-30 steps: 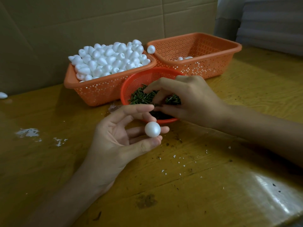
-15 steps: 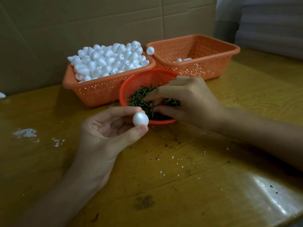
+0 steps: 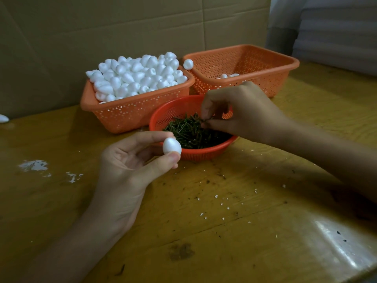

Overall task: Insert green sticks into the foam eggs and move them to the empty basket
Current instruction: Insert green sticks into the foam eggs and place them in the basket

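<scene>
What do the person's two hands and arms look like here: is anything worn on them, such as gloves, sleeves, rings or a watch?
Both are bare. The left hand and right hand have no gloves and no rings that I can see. Both forearms are uncovered as far as the picture shows: no sleeves, watch or bracelet in view. Fingernails look short and unpainted.

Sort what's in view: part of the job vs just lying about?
Job: left hand pinching egg; right hand picking at sticks in round basket; full egg basket; target basket.
Lying about: stray egg at table edge; foam crumbs; cardboard.
</scene>
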